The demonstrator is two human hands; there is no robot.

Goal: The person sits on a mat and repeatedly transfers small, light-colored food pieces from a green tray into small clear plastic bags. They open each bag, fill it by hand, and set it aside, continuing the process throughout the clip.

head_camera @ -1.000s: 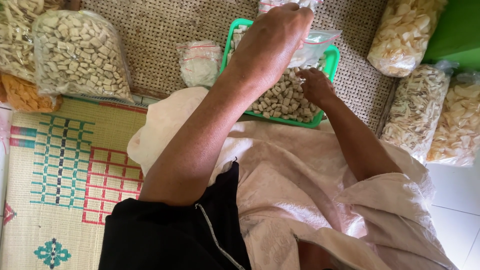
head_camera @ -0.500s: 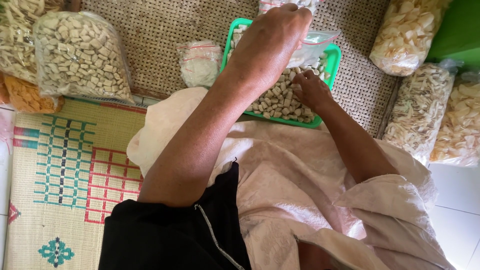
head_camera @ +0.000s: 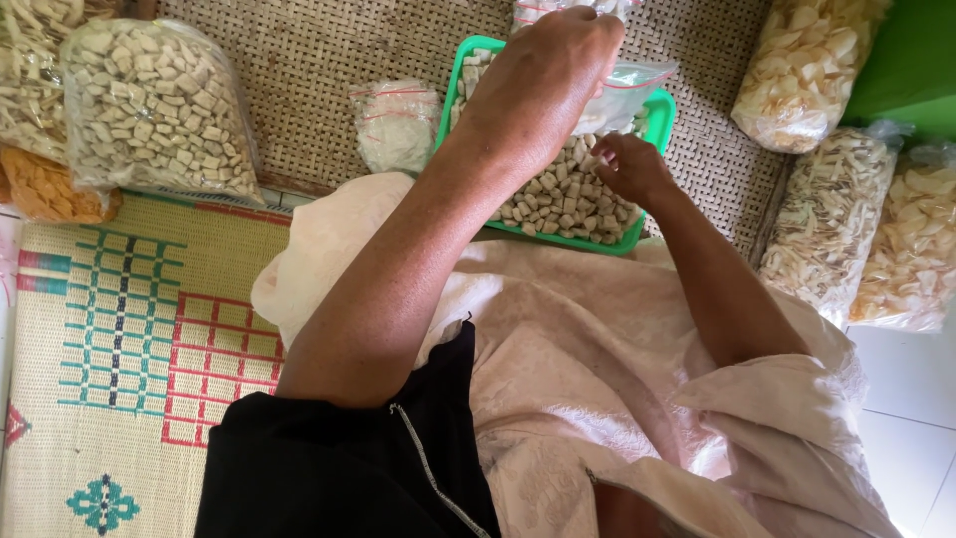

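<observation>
A green plastic tray full of small pale cracker pieces lies on a woven mat in front of my lap. My left hand is raised over the tray, fingers closed on the top of a small clear plastic bag that hangs down above the pieces. My right hand rests low in the tray, fingers curled into the pieces; I cannot see what it holds.
A small filled bag lies left of the tray. Big clear bags of crackers stand at the far left and along the right. A patterned straw mat covers the floor to my left, white tiles at the right.
My right hand has slid slightly down and left within the tray. My left hand stays raised with the bag, almost unmoved.
</observation>
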